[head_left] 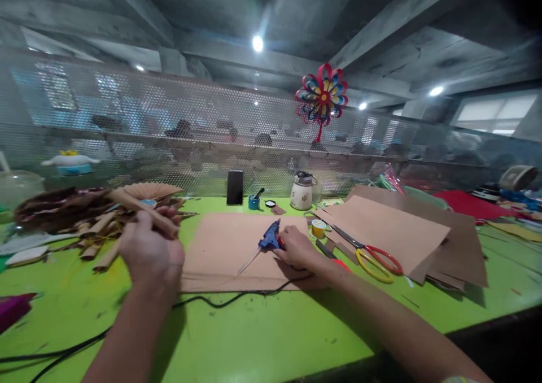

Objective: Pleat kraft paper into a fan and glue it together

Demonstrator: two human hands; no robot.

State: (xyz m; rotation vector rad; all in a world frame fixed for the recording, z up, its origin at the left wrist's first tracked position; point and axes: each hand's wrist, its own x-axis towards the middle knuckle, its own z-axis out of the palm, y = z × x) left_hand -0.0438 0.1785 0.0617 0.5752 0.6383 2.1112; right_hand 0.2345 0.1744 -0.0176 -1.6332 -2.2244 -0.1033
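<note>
My left hand [150, 247] is closed around a rolled brown paper tube [158, 219], held above the table at the left. A pleated brown paper fan [148, 191] shows just beyond it; whether the two are joined I cannot tell. At the middle, my right hand [296, 247] has its fingers wrapped round the handle of a blue glue gun [270, 237]. A clear glue stick [249, 262] juts from the gun toward me. Under the gun lies a stack of brown paper sheets [220, 236], and a black cord [237, 297] runs along its front edge.
Red-and-yellow scissors [376, 261] and a yellow spool [318, 228] lie right of my hand, beside more brown paper [393, 225]. A phone [235, 187], a blue pot [254, 202] and a white bottle [301, 192] stand behind. Several paper rolls [105, 256] lie left. A perforated screen [190, 129] closes the back.
</note>
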